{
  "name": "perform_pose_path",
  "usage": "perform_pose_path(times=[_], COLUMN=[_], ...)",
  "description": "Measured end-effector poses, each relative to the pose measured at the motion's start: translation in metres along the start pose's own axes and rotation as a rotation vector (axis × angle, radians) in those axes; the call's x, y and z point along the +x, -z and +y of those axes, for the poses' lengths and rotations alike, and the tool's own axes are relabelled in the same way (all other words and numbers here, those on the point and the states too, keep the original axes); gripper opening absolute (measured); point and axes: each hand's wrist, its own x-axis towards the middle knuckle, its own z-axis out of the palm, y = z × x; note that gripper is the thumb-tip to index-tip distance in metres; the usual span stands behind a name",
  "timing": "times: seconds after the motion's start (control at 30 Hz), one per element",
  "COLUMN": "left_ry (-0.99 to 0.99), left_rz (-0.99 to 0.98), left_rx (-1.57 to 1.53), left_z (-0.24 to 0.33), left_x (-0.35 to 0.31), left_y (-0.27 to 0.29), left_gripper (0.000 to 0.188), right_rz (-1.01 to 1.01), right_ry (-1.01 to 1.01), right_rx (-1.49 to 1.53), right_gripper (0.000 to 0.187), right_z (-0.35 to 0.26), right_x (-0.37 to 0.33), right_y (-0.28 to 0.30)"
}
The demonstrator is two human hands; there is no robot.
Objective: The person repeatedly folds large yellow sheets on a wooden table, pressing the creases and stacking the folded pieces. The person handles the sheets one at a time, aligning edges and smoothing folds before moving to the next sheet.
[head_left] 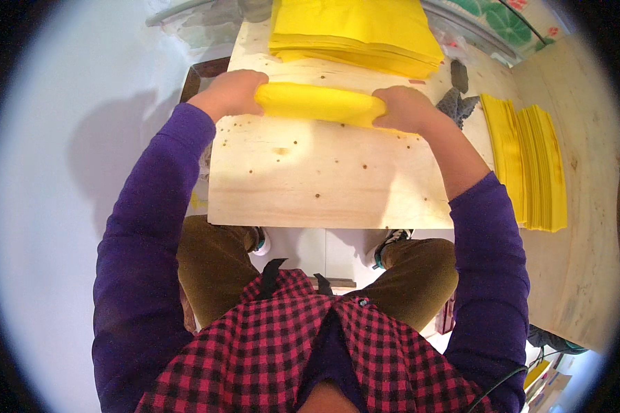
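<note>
Between my two hands stretches a folded yellow cloth [320, 103], held just above or against the wooden tabletop [303, 182]; which of the two I cannot tell. My left hand [234, 93] is closed round its left end. Its right end is gripped by my right hand [408, 110], with the thumb toward the middle of the cloth. Right behind the held piece lies a thick stack of yellow cloth [355, 31], its layers showing along the near edge.
Upright-looking folded yellow cloths [544, 168] form a row at the table's right side, by a wooden panel [579, 206]. A crumpled grey rag [457, 107] and a dark narrow object [459, 76] lie beyond my right hand. A white wall [62, 206] stands at the left.
</note>
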Motion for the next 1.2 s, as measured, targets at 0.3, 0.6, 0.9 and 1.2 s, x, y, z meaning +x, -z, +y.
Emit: perform_pose_path(times=[0.3,0.6,0.9,1.2], left_ry=[-0.004,-0.108,-0.097,-0.007], left_rz=[0.494,0.853,0.913,0.502], left_rx=[0.227,0.277,0.241,0.167], left_z=[0.006,0.014,0.01,0.024], left_x=[-0.012,-0.028,-0.017,-0.036], left_y=[0.072,-0.025,-0.04,-0.081], left_gripper=[0.025,0.016,0.022,0.038], right_rz=[0.49,0.716,0.869,0.551], right_ry=[-0.05,-0.023,0.118,0.075], right_rx=[-0.293,-0.324,-0.298,-0.085], right_gripper=[0.029,0.02,0.02,0.035], right_z=[-0.012,-0.02,0.002,-0.004], right_x=[-0.015,-0.024,-0.015,-0.027], right_y=[0.07,-0.02,-0.033,-0.084])
